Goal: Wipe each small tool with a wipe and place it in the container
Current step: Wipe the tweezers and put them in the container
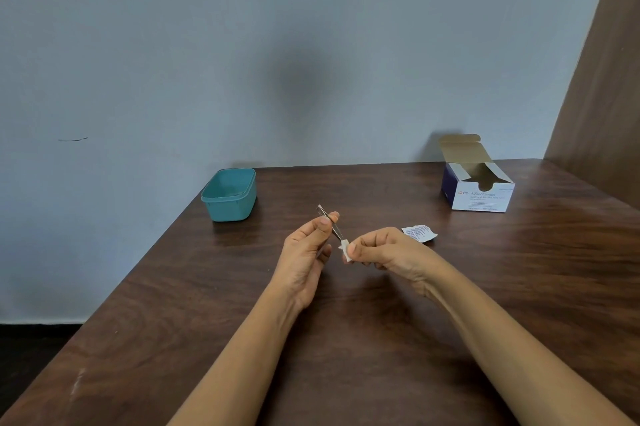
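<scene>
left hand (304,252): I see thumb and forefinger pinching the tweezers (337,232) near the upper half; other fingers loosely curled below, palm turned toward the right.
right hand (388,249): thumb and forefinger pinch a small folded white wipe (345,248); remaining fingers curled under.
tweezers: thin, metal, held above the table (363,339) at centre, tilted, upper end pointing far-left, lower end running down-right into the wipe.
wipe: wrapped on or pressed against the lower end of the tweezers; I can't tell how far up it covers.
hands: just beside each other, joined only through the tool and wipe.
container (228,209): teal plastic tub, no lid on, far-left on the table near its left edge, well apart from the hands. I can't make out what's inside.
swab box (481,198): white and blue, top flap open and standing up, far-right on the table.
wrapper (419,232): torn sachet with print, lying flat just beyond the right hand, between it and the swab box.
table: dark wood grain, set against a pale blue wall (311,27).
</scene>
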Motion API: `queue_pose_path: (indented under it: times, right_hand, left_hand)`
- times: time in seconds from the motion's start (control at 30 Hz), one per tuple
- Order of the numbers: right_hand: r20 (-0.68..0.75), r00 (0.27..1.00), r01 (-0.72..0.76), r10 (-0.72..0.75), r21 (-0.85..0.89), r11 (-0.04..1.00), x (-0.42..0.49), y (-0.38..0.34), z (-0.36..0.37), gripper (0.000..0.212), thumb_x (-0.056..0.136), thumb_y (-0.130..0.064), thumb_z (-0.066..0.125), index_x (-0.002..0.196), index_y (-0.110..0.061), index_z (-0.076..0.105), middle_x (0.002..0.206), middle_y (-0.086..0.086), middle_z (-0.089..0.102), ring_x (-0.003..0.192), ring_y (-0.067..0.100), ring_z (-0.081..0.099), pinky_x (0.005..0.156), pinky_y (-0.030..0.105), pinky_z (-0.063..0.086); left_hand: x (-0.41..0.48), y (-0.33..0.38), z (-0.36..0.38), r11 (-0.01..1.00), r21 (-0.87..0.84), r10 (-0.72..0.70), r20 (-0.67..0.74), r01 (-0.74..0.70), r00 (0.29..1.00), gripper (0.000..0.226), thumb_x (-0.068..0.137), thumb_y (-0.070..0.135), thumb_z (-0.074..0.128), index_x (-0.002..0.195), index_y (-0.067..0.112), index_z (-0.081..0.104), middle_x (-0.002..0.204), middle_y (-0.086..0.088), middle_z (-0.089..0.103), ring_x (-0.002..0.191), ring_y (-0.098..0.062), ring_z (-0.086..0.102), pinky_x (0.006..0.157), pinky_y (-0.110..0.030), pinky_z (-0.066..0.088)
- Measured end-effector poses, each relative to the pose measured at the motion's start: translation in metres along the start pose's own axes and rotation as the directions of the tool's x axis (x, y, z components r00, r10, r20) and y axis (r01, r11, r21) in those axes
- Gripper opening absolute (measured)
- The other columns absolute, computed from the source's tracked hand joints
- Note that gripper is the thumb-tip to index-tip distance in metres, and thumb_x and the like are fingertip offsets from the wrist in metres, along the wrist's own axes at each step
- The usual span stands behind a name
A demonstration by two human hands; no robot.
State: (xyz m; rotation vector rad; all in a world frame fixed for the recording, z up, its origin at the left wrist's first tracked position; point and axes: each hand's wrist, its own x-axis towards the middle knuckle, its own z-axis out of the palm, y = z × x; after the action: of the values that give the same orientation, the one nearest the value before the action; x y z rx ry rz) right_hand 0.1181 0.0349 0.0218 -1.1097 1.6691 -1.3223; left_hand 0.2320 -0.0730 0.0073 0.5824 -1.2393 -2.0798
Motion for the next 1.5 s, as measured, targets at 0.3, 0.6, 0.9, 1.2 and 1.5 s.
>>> queue_pose_path:
  times: [0.3,0.6,0.9,1.2,1.5]
  right_hand:
    - [0.008,1.0,0.004,-0.003,-0.062,0.998,0.002,0.003,-0.006,0.004,0.078,-0.015,0.076,0.078,-0.012,0.074,0.08,0.004,0.071,0.072,0.008,0.06,0.071,0.018,0.045]
    - [-0.021,0.975,0.17,-0.223,-0.58,0.797,0.008,0.01,-0.003,0.034,0.088,-0.013,0.059,0.061,-0.033,0.06,0.072,-0.008,0.07,0.073,0.001,0.065,0.075,0.022,0.051]
    - [-0.011,0.976,0.188,-0.217,-0.451,0.872,0.009,0.014,0.002,0.035,0.095,-0.012,0.05,0.065,-0.028,0.06,0.066,-0.01,0.064,0.065,-0.002,0.061,0.073,0.016,0.043]
    - [0.01,0.99,0.142,-0.142,-0.046,0.989,0.007,0.015,0.003,0.012,0.084,-0.007,0.069,0.074,-0.015,0.071,0.074,0.0,0.07,0.074,0.008,0.062,0.08,0.023,0.049]
    - [-0.072,0.973,0.21,-0.219,-0.112,0.971,0.005,0.015,0.007,0.024,0.094,-0.008,0.056,0.073,-0.01,0.068,0.067,-0.006,0.067,0.07,0.006,0.063,0.079,0.015,0.048]
  left_hand:
    - [0.0,-0.002,0.0,0.999,0.05,0.008,0.006,-0.008,1.0,0.02,0.081,0.024,0.065,0.098,0.017,0.073,0.087,0.01,0.068,0.088,-0.007,0.052,0.082,-0.026,0.039]
    - [0.0,-0.003,0.0,0.993,0.116,0.019,0.0,-0.019,1.0,0.017,0.086,0.023,0.064,0.099,0.017,0.072,0.091,0.012,0.068,0.09,-0.005,0.053,0.082,-0.026,0.037]
    - [0.001,0.0,-0.001,0.996,0.089,0.03,-0.011,-0.029,0.999,0.021,0.086,0.025,0.062,0.103,0.015,0.071,0.091,0.009,0.065,0.09,-0.007,0.051,0.082,-0.026,0.038]
    - [-0.002,0.0,0.0,0.995,0.098,0.036,-0.015,-0.035,0.999,0.014,0.085,0.023,0.064,0.094,0.019,0.073,0.099,0.009,0.069,0.096,-0.008,0.054,0.085,-0.028,0.038]
    - [-0.002,0.002,0.0,0.997,0.065,0.034,-0.038,-0.032,0.999,0.014,0.088,0.022,0.062,0.096,0.017,0.071,0.1,0.008,0.068,0.093,-0.006,0.053,0.081,-0.026,0.038]
